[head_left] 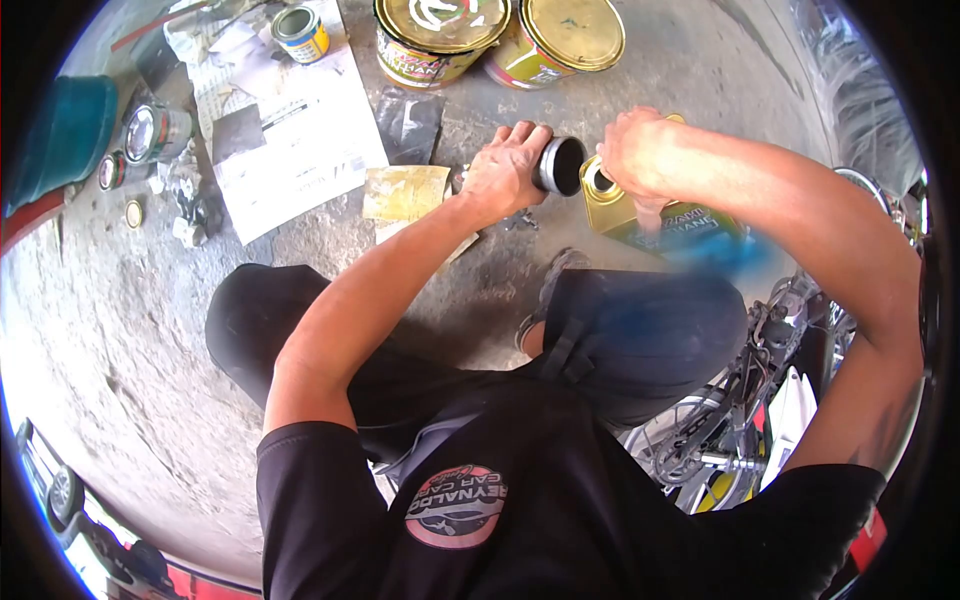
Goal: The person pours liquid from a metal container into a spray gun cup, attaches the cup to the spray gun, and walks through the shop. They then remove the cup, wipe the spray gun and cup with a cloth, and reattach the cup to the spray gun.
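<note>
My left hand [505,168] grips a small dark round can [560,166], tipped on its side so that its open mouth faces a gold rectangular tin [640,215]. My right hand [632,150] rests on the top of that gold tin, beside its round opening [601,183]. The tin stands on the concrete floor just past my knee. A blurred blue patch [715,255] covers the tin's near side.
Two large gold-lidded paint cans [440,35] [560,40] stand further out. Newspaper sheets [290,140], a small blue-yellow can [300,32] and small tins [155,130] lie at the left, with a teal container [65,130]. Motorcycle parts [740,400] crowd the right. Cardboard [405,193] lies under my left forearm.
</note>
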`<state>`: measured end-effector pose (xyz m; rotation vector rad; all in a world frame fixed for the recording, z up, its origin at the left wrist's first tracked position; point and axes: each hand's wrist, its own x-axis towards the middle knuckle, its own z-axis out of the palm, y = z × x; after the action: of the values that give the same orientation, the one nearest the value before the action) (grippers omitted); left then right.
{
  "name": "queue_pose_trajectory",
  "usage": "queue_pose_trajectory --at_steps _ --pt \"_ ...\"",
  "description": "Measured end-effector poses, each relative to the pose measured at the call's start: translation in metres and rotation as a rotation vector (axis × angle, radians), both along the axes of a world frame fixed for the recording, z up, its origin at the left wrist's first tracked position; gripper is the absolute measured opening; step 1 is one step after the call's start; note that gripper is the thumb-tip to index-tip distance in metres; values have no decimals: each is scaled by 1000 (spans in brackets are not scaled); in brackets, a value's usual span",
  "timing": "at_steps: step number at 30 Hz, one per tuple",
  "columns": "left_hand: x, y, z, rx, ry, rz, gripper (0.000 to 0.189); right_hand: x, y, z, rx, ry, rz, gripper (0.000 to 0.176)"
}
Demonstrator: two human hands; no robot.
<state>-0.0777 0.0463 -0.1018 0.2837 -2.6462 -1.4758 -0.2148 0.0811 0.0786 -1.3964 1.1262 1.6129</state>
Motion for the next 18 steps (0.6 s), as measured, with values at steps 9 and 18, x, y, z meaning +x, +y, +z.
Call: queue_pose_trajectory --at_steps 9,18 --pt "1 -1 0 21 -61 -35 74 5 -12 -5 114 46 -6 75" --pt "4 -6 0 33 -51 -46 75 10 -21 -8 162 52 31 73"
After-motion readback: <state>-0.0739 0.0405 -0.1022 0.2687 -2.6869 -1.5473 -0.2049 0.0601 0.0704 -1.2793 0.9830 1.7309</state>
